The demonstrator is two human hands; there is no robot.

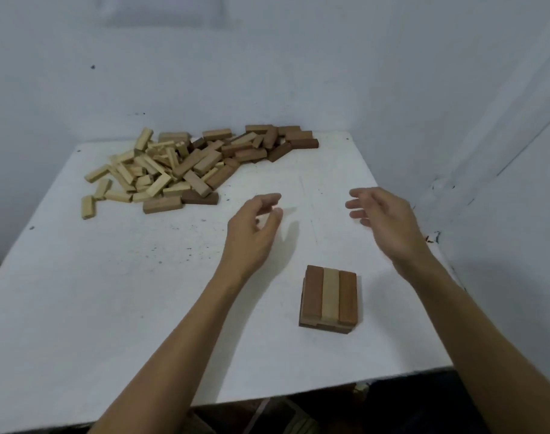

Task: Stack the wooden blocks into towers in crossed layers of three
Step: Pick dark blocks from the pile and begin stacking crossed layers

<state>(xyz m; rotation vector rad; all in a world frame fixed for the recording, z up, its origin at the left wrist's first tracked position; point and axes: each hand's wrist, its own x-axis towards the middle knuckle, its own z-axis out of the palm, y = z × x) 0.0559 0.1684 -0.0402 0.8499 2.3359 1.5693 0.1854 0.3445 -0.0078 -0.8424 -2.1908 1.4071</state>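
- Nearest to me, the tower [328, 296] sits on the white table [110, 292], right of centre and close to the near edge. I count two layers. The top three blocks lie side by side, brown, pale, brown, with their long axes running away from me. The layer beneath crosses them.
- Just beyond the tower, both hands hover above the table and I see nothing in either.
- The left hand [255, 227] has its fingers loosely curled round nothing. The right hand [383, 220] is slack, fingers spread and pointing left.
- Here is the relation that matters: the pile [186, 164] of loose blocks lies ahead and to the left of both hands, well apart from the tower. The left hand is clearly the nearer one.
- At the pile's near edge a brown block [162, 204] lies flat with its long axis across my view. My judgement: that is the easy pick for the left hand. It already lies crosswise to the tower's top layer, so it would need little turning.
- Farther back the pile runs pale on the left to dark brown on the right, up against the wall [267, 57].
- Writing or brands: I can read none on the blocks, table or wall.
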